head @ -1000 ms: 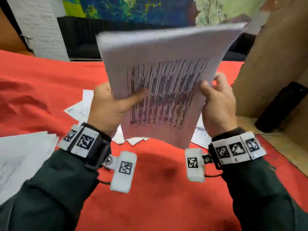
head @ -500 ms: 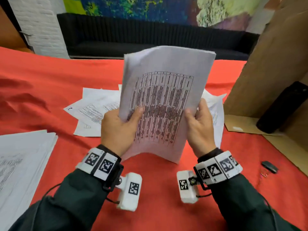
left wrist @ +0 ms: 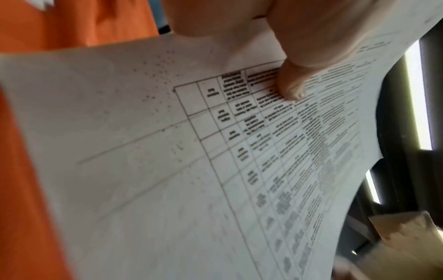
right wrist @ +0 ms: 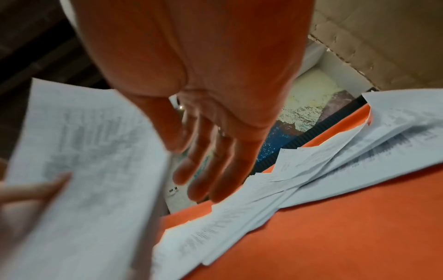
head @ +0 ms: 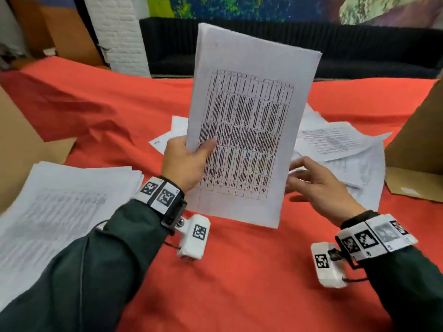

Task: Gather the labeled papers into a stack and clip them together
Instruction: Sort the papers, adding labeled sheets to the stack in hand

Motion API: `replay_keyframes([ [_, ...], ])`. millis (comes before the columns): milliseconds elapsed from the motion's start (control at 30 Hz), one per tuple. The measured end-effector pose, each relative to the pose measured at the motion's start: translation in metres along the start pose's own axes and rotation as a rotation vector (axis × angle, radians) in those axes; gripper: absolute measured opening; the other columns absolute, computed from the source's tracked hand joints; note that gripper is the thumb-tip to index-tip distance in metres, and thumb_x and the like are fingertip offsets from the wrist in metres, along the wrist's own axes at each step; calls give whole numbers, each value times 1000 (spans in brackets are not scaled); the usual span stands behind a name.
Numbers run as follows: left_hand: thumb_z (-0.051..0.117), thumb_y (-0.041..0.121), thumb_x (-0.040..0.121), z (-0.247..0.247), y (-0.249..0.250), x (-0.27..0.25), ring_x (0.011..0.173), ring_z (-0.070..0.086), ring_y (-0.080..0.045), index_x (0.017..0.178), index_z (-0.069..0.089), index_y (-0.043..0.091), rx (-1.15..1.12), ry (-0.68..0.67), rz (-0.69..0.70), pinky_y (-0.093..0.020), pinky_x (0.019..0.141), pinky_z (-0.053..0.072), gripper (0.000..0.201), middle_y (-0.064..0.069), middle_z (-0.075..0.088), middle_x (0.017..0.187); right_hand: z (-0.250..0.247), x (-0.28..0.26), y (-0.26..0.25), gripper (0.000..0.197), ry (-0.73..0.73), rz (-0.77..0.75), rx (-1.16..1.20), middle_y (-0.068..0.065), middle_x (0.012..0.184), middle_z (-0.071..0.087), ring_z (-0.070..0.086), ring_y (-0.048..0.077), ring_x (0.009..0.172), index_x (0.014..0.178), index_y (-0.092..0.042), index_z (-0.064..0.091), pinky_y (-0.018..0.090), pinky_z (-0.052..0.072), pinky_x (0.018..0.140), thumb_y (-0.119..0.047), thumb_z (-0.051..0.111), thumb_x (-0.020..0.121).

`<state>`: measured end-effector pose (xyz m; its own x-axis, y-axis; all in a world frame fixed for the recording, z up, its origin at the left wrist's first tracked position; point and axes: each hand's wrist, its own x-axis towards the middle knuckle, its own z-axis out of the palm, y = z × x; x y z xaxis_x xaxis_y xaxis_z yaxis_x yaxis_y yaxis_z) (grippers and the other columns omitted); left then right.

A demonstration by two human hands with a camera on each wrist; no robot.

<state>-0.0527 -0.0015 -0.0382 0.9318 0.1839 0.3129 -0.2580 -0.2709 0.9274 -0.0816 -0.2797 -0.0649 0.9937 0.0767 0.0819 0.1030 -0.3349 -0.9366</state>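
Above the red-covered worktop [head: 239, 271], the left hand [head: 184, 164] pinches a sheaf of printed papers [head: 249, 130] at its left edge, thumb on the table print, holding it upright. Right hand [head: 318, 185] hovers just beside the sheaf, fingers spread, holding nothing. Loose sheets [head: 335, 144] lie scattered behind; a separate pile [head: 60, 207] lies at left.

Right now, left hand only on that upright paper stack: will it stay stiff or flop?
Probably holds briefly: the paper stack stands nearly straight in the left hand. It likely sags if tilted; the left wrist view shows the sheets curving. Unclipped sheets may fan or slip, since the right hand is off it.
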Motion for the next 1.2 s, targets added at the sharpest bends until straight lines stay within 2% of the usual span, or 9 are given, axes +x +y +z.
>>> replay_keyframes([
  [133, 79, 43, 82, -119, -4, 29, 95, 75, -37, 100, 77, 8, 301, 93, -77, -54, 90, 60, 40, -18, 79, 101, -8, 20, 25, 18, -193, 4, -449, 2, 97, 73, 67, 3, 79, 93, -18, 69, 14, 51, 74, -2, 73, 86],
  [267, 80, 38, 87, -238, -35, 11, 81, 68, -31, 96, 73, 4, 524, 59, -411, -43, 78, 56, 35, -17, 75, 92, -14, 36, 47, 22, -286, 75, -627, -14, 87, 74, 71, 7, 85, 85, -33, 70, 37, 55, 85, -14, 80, 82],
  [367, 76, 34, 91, -296, -59, -21, 66, 63, -29, 90, 71, 3, 734, 22, -609, -31, 62, 46, 32, -15, 72, 78, -14, 43, 50, 28, -313, 39, -657, -25, 87, 71, 67, -2, 80, 89, -42, 68, 34, 53, 79, -17, 80, 82],
  [500, 80, 41, 86, -324, -91, -48, 82, 74, -32, 98, 76, 10, 833, -18, -735, -37, 78, 55, 34, -10, 79, 87, -7, 44, 47, 19, -324, 49, -710, -16, 78, 70, 65, -2, 75, 83, -30, 71, 27, 48, 70, -13, 81, 81],
  [600, 85, 37, 83, -321, -105, -52, 78, 73, -30, 98, 76, 13, 885, -11, -756, -35, 70, 56, 29, -8, 78, 86, -1, 41, 39, 18, -326, 40, -798, -8, 85, 68, 63, 3, 74, 84, -31, 69, 17, 41, 68, -17, 81, 80],
  [767, 91, 51, 55, -288, -110, -34, 118, 49, -44, 137, 43, 18, 1347, 87, -539, -59, 96, 50, 100, -17, 47, 128, 10, 39, 29, 18, -338, 20, -930, -9, 90, 60, 58, 12, 81, 84, -33, 59, 22, 39, 71, -24, 73, 80],
  [900, 82, 56, 73, -177, -71, -13, 132, 50, -33, 145, 49, 19, 1197, -214, -253, -48, 109, 44, 87, -9, 54, 142, 30, 48, 23, 25, -329, 73, -1011, -4, 107, 51, 58, 21, 99, 104, -33, 58, 34, 49, 90, -32, 64, 79],
  [1067, 86, 61, 69, -49, -84, 31, 147, 36, -39, 158, 14, 2, 857, -241, -470, -43, 119, 33, 129, -25, 35, 157, 32, 56, 24, 44, -231, 166, -1053, -1, 127, 46, 58, 25, 109, 122, -31, 47, 44, 55, 91, -37, 62, 81],
  [1200, 82, 47, 82, -4, -78, 70, 137, 46, -45, 148, 22, -13, 706, -71, -566, -42, 110, 41, 108, -30, 41, 149, 14, 56, 35, 61, -143, 200, -1103, 1, 146, 36, 46, 32, 129, 137, -32, 34, 49, 51, 99, -41, 59, 82],
])
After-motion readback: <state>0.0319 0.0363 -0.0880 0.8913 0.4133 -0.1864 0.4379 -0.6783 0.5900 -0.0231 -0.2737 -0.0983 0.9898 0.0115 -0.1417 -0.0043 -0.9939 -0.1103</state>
